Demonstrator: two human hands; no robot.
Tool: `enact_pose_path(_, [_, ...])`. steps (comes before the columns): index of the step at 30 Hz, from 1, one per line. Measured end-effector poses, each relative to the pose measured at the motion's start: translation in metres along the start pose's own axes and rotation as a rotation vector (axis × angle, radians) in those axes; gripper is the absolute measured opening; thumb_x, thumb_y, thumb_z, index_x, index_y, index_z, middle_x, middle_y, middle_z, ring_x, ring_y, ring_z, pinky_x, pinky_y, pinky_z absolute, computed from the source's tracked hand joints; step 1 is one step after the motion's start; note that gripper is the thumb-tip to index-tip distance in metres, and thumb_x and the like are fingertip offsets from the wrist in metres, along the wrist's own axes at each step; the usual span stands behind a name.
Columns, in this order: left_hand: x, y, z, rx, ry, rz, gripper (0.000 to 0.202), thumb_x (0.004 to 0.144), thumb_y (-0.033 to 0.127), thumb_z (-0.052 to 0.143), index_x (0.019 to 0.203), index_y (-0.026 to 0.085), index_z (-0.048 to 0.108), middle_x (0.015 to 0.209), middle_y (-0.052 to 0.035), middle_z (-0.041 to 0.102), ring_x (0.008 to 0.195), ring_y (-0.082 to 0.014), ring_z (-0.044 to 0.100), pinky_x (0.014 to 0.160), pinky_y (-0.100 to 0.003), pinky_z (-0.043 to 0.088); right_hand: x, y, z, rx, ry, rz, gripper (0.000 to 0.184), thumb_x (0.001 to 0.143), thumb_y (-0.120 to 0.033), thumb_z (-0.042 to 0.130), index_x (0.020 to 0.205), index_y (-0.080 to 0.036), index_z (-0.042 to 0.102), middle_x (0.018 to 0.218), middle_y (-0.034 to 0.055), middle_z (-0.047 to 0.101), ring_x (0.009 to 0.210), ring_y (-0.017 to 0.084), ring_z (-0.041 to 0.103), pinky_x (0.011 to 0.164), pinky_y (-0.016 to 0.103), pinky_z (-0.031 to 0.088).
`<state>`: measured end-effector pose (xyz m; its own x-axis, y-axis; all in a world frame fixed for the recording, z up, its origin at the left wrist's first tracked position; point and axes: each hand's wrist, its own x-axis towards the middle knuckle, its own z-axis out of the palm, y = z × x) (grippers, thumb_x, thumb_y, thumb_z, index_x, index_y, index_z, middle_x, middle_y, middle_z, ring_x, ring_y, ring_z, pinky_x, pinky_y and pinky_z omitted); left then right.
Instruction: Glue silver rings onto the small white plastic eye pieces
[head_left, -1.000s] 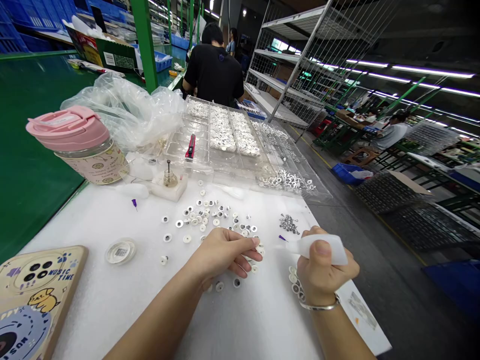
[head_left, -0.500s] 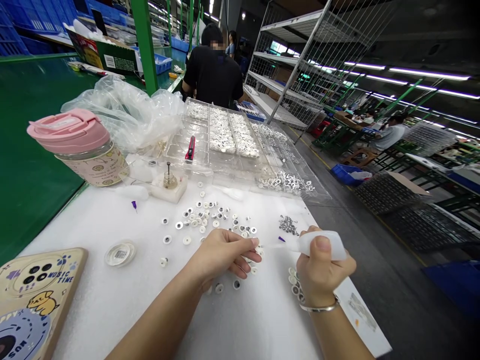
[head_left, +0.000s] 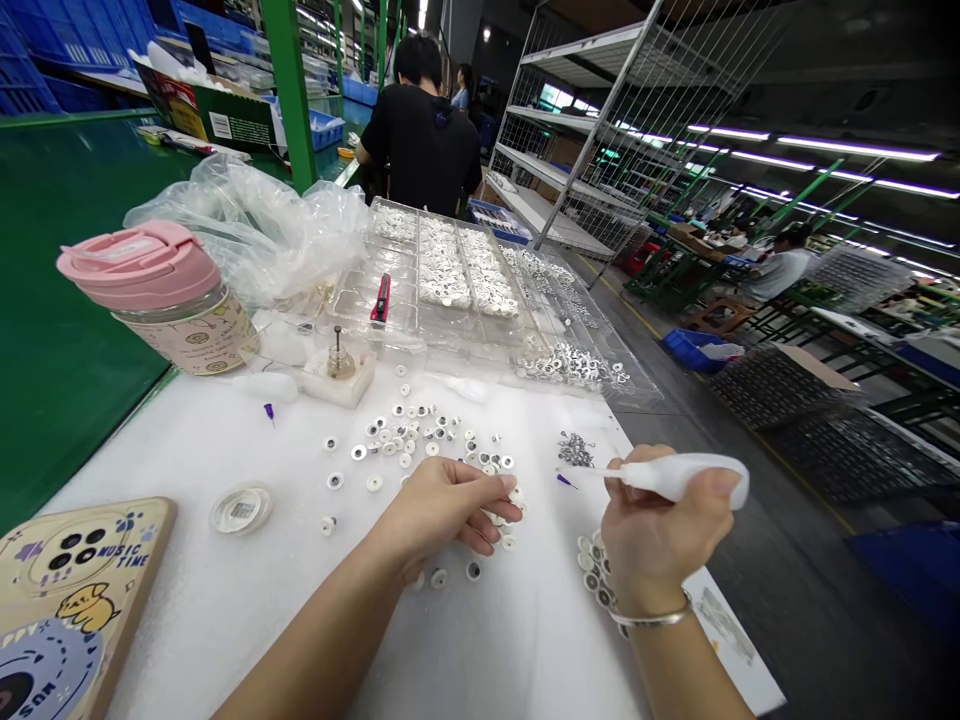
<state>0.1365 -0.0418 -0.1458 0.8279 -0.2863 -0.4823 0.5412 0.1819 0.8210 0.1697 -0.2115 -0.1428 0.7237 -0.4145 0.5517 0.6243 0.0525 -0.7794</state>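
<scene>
My right hand (head_left: pixel 654 545) is wrapped around a white squeeze bottle (head_left: pixel 679 476), which lies nearly level. Its thin nozzle points left, towards my other hand but apart from it. Thumb and forefinger of my left hand (head_left: pixel 450 500) are pinched together; whatever is between them is too small to make out. Around and under that hand, small round white pieces with dark centres (head_left: pixel 405 435) are scattered on the white tabletop (head_left: pixel 300 620). More round pieces (head_left: pixel 589 565) lie beside my right wrist. Near the nozzle are a pile of small metal parts (head_left: pixel 576 448) and a purple needle tip (head_left: pixel 566 481).
Compartment trays (head_left: pixel 450 325) of small parts stand at the back, with a red cutter (head_left: pixel 381 298) on one. To the left are a pink-lidded cup (head_left: pixel 180 300), a phone (head_left: pixel 75 590) and a plastic bag (head_left: pixel 255 225). A person in black (head_left: pixel 424 140) sits beyond the trays.
My right hand has drawn the squeeze bottle to the right, so its nozzle has left my left fingertips. My left hand has stayed in place. The person beyond has shifted slightly.
</scene>
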Motion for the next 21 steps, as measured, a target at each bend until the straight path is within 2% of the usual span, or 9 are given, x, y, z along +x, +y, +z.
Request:
enact_pose_path(1, [0.000,0.000,0.000,0.007,0.002,0.008,0.036,0.068,0.044,0.064,0.072,0.008,0.066,0.053,-0.0050,0.057,0.044,-0.0093,0.051,0.043,-0.017,0.044,0.002,-0.002,0.001,0.006,-0.019,0.045,0.043,0.079,-0.046,0.047,0.056,-0.011,0.055,0.046,0.0013,0.043,0.039,0.009,0.040,0.034,0.023,0.032])
enact_pose_path(3, [0.000,0.001,0.000,0.015,0.006,0.047,0.037,0.069,0.044,0.063,0.072,0.008,0.066,0.063,-0.0070,0.061,0.047,-0.0091,0.051,0.044,-0.018,0.045,0.005,-0.006,0.001,0.024,-0.045,0.127,0.034,0.078,-0.041,0.052,0.074,-0.009,0.064,0.051,0.0022,0.050,0.041,0.009,0.045,0.037,0.024,0.038])
enact_pose_path(5, [-0.001,0.001,0.000,0.020,0.013,0.100,0.037,0.069,0.044,0.062,0.073,0.008,0.066,0.075,-0.0092,0.063,0.049,-0.0088,0.051,0.045,-0.018,0.046,0.007,-0.007,0.001,0.034,-0.071,0.158,0.023,0.075,-0.031,0.058,0.084,-0.011,0.064,0.058,0.0032,0.056,0.048,0.011,0.052,0.048,0.029,0.047])
enact_pose_path(7, [-0.001,0.002,-0.001,0.028,0.027,0.139,0.037,0.070,0.044,0.061,0.075,0.008,0.066,0.080,-0.0099,0.064,0.050,-0.0087,0.051,0.045,-0.019,0.046,0.009,-0.007,0.001,0.002,-0.099,0.137,0.019,0.071,-0.023,0.063,0.087,-0.013,0.063,0.070,0.0048,0.061,0.063,0.015,0.060,0.063,0.035,0.051])
enact_pose_path(11, [-0.003,0.005,-0.005,0.076,0.099,0.181,0.037,0.071,0.045,0.059,0.076,0.009,0.065,0.078,-0.0088,0.064,0.049,-0.0092,0.052,0.046,-0.019,0.045,0.013,0.000,0.001,-0.257,-0.267,0.134,0.042,0.067,-0.019,0.066,0.108,-0.019,0.056,0.098,0.0084,0.061,0.094,0.021,0.057,0.085,0.043,0.043])
enact_pose_path(14, [-0.004,0.009,-0.007,0.082,0.180,0.204,0.036,0.071,0.044,0.059,0.075,0.009,0.065,0.076,-0.0089,0.063,0.049,-0.0097,0.052,0.045,-0.020,0.045,0.014,0.017,0.002,-0.484,-0.401,0.190,0.040,0.068,-0.026,0.065,0.106,-0.017,0.056,0.104,0.0105,0.059,0.098,0.022,0.054,0.087,0.044,0.041])
enact_pose_path(18, [-0.004,0.012,-0.013,0.019,0.265,0.246,0.036,0.071,0.042,0.059,0.076,0.007,0.063,0.080,-0.0096,0.063,0.051,-0.0094,0.052,0.045,-0.020,0.046,0.010,0.046,0.007,-0.450,-0.527,0.295,0.033,0.069,-0.028,0.063,0.097,-0.015,0.051,0.104,0.0097,0.059,0.095,0.018,0.055,0.088,0.038,0.040])
enact_pose_path(21, [-0.002,0.011,-0.018,-0.045,0.286,0.269,0.037,0.071,0.043,0.059,0.079,0.007,0.062,0.084,-0.0101,0.063,0.051,-0.0091,0.052,0.045,-0.020,0.047,0.005,0.063,0.009,-0.474,-0.585,0.343,0.028,0.070,-0.028,0.061,0.091,-0.015,0.048,0.104,0.0088,0.057,0.093,0.017,0.055,0.088,0.036,0.040])
